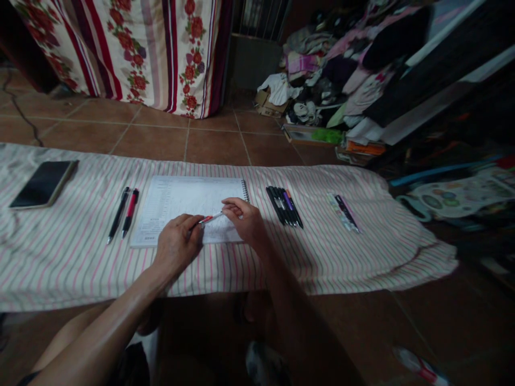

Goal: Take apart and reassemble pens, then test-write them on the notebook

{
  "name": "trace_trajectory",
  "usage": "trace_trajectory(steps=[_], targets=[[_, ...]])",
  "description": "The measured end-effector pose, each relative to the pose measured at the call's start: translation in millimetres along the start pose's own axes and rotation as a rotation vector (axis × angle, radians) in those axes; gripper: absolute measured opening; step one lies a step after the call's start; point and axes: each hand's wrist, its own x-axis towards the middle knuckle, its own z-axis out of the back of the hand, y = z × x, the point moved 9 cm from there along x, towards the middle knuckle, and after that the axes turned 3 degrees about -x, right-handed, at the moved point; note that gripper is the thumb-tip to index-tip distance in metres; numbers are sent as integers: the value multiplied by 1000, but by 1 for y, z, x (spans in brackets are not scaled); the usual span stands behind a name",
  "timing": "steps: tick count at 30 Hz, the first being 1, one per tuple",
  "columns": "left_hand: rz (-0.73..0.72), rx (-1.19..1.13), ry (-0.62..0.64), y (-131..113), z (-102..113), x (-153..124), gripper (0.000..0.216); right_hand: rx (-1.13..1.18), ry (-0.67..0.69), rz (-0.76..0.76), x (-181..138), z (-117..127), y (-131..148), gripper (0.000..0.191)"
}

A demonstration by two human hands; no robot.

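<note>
Over a spiral notepad with a printed page, both hands meet at a slim red-and-white pen. My left hand is closed, thumb and fingertips pinching the red end. Its wrist lies by the near edge of the pad. My right hand pinches the pale, thin end between bent fingers. The fingers partly cover both ends, so whether the pen is whole or in pieces I cannot tell. Left of the pad lie a black pen and a red-and-black pen. To its right is a row of several dark pens.
A striped cloth covers the low table. A phone lies at far left, and a small pack with a dark pen-like item at right. Beyond are a tiled floor, a floral curtain and heaped clothes.
</note>
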Motion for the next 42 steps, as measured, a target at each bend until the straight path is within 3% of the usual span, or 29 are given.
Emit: trace_trajectory(steps=[23,30,35,42], targets=[[12,-2,10,-3,-1,-1,30,15,34,12,-2,-9,10,21],[96,-158,-18,8,0,0,30,24,21,-3,-1,-2,6,26],[162,-204,-53,19,4,0,31,-211,-158,19,2,25,-2,17],[219,-228,-70,23,9,0,32,-357,-109,27,3,21,-8,14]])
